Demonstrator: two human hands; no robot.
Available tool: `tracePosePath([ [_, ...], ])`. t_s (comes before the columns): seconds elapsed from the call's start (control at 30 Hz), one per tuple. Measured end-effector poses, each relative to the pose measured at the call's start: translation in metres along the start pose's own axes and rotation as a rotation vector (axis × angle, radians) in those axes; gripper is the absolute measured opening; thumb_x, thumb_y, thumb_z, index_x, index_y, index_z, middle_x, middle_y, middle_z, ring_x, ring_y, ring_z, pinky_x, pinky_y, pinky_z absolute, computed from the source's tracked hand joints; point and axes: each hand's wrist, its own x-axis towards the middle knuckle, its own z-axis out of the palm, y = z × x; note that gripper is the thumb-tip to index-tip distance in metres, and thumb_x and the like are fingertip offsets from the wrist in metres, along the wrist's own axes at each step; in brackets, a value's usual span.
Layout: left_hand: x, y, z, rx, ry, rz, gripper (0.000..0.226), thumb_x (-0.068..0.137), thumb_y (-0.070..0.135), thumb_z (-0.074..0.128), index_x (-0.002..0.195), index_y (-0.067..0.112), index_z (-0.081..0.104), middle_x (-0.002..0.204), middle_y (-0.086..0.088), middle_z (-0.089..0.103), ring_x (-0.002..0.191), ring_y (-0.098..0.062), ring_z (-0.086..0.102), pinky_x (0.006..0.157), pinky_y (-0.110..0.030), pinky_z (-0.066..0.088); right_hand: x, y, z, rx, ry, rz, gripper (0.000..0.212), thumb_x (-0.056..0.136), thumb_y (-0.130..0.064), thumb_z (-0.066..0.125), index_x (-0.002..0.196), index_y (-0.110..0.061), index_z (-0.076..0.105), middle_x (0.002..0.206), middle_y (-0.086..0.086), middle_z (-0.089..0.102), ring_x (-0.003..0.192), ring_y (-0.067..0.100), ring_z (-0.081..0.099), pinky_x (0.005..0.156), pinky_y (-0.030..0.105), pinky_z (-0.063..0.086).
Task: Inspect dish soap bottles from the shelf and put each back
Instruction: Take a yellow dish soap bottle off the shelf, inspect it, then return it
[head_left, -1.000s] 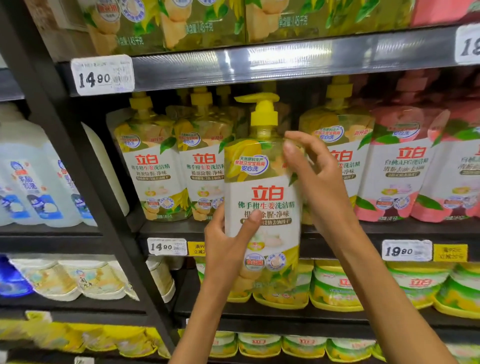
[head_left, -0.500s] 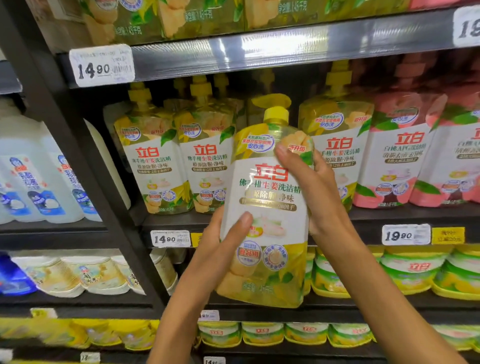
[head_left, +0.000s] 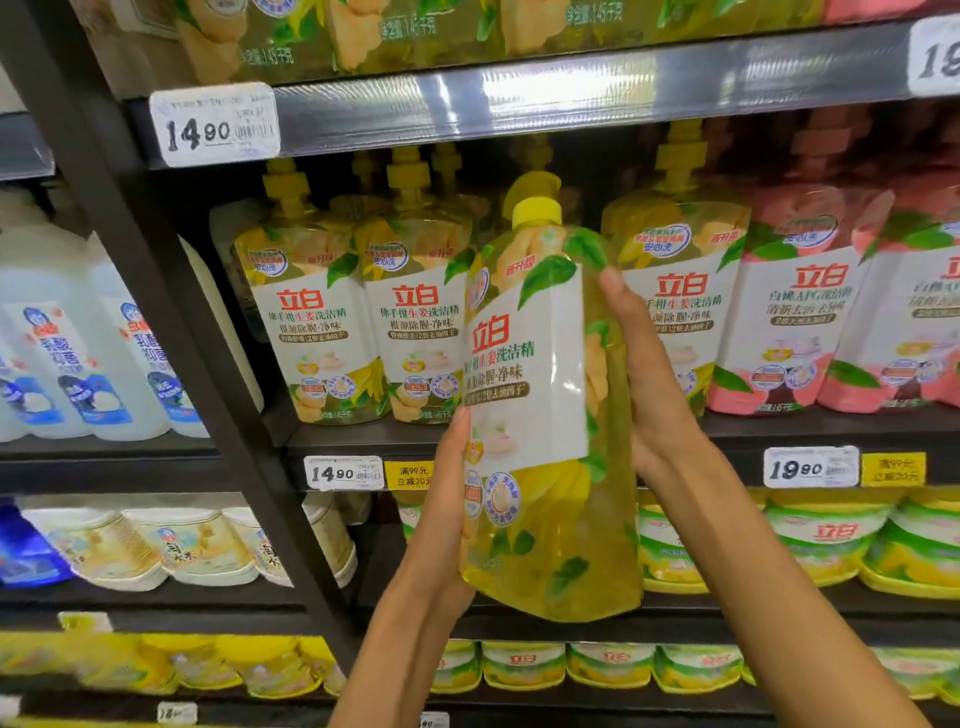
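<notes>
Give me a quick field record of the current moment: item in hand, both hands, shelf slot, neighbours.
item: yellow pump-top dish soap bottle, off the shelf, turned partly sideways
left hand: grips the bottle's lower left edge
right hand: holds its right side
shelf slot: gap among the yellow soap bottles on the black shelf
neighbours: pink soap bottles right; white jugs left

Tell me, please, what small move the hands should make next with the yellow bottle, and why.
Probably keep turning the yellow bottle so its back faces the camera. The left hand grips its lower edge and the right hand its side, and the front label already angles away to the left. The back is not visible yet. The gap on the shelf behind it awaits its return.
</notes>
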Motion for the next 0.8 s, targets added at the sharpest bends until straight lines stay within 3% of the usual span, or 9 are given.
tracePosePath([
  [0.1,0.001,-0.002,-0.002,0.027,-0.039,-0.039,0.041,0.081,0.061,0.050,0.107,0.037,0.071,0.117,0.000,0.069,0.108,-0.017,0.066,0.078,-0.031,0.056,-0.002,-0.001,0.002,0.059,0.008,0.002,0.037,0.085,-0.044,0.058,0.113,-0.023,0.070,0.120,0.009,0.068,0.114,0.028,0.064,0.095,0.045,0.052],
  [0.17,0.002,0.004,-0.008,0.099,-0.057,-0.101,0.051,0.079,0.065,0.048,0.118,0.037,0.065,0.123,-0.001,0.066,0.114,-0.018,0.062,0.083,-0.032,0.055,-0.005,-0.004,0.005,0.072,0.046,-0.030,0.044,0.084,-0.039,0.061,0.123,-0.017,0.063,0.124,0.012,0.066,0.116,0.030,0.062,0.098,0.047,0.049],
  [0.27,0.005,0.009,-0.005,0.218,-0.052,-0.184,0.059,0.088,0.066,0.035,0.130,0.030,0.055,0.126,-0.004,0.064,0.119,-0.020,0.059,0.094,-0.038,0.052,-0.009,-0.004,0.009,-0.040,0.100,-0.136,0.061,0.082,-0.033,0.069,0.137,-0.014,0.048,0.123,0.009,0.066,0.108,0.022,0.067,0.084,0.037,0.056],
  [0.37,0.008,-0.003,0.001,0.231,0.081,-0.099,0.042,0.102,0.044,0.030,0.106,0.034,0.071,0.087,-0.009,0.073,0.084,-0.012,0.072,0.065,-0.026,0.057,-0.010,0.000,0.009,-0.161,0.126,-0.153,0.076,0.077,-0.043,0.072,0.143,-0.022,0.038,0.126,0.003,0.065,0.106,0.015,0.068,0.081,0.031,0.058],
  [0.47,0.002,-0.010,0.007,0.154,0.103,-0.026,0.056,0.104,0.029,0.027,0.081,0.032,0.078,0.066,-0.003,0.072,0.061,-0.006,0.070,0.050,-0.019,0.053,-0.007,-0.005,0.002,-0.199,0.100,-0.133,0.078,0.077,-0.058,0.066,0.140,-0.018,0.043,0.123,0.001,0.066,0.108,0.014,0.066,0.082,0.029,0.056],
  [0.57,-0.012,-0.009,-0.001,0.102,0.219,-0.056,0.055,0.102,0.009,0.025,0.058,-0.001,0.058,0.035,-0.005,0.057,0.029,-0.007,0.056,0.025,-0.015,0.037,0.000,-0.007,-0.006,-0.114,0.085,-0.069,0.076,0.075,-0.056,0.065,0.134,-0.011,0.051,0.125,0.012,0.063,0.116,0.025,0.060,0.098,0.044,0.050],
  [0.6,-0.016,-0.008,-0.002,0.101,0.226,-0.098,0.049,0.102,0.007,0.024,0.060,0.004,0.050,0.031,-0.005,0.053,0.025,-0.009,0.052,0.022,-0.016,0.034,0.001,-0.006,-0.007,-0.053,0.054,-0.028,0.073,0.076,-0.054,0.065,0.134,-0.011,0.052,0.128,0.016,0.061,0.121,0.029,0.058,0.101,0.047,0.048],
  [0.73,-0.019,-0.001,-0.001,0.223,0.148,-0.166,0.041,0.100,0.011,0.031,0.064,0.008,0.052,0.042,-0.005,0.058,0.038,-0.016,0.059,0.026,-0.015,0.038,0.004,0.005,-0.009,0.077,0.062,0.018,0.063,0.067,-0.054,0.069,0.116,-0.015,0.065,0.114,0.015,0.068,0.111,0.031,0.062,0.097,0.047,0.051],
  [0.8,-0.011,0.008,0.003,0.289,0.060,-0.108,0.037,0.092,0.032,0.052,0.067,0.007,0.065,0.050,-0.003,0.067,0.046,-0.007,0.066,0.038,-0.016,0.048,0.001,0.003,-0.011,0.082,0.077,-0.031,0.061,0.072,-0.051,0.068,0.119,-0.012,0.062,0.106,0.012,0.069,0.104,0.028,0.065,0.095,0.047,0.052],
])
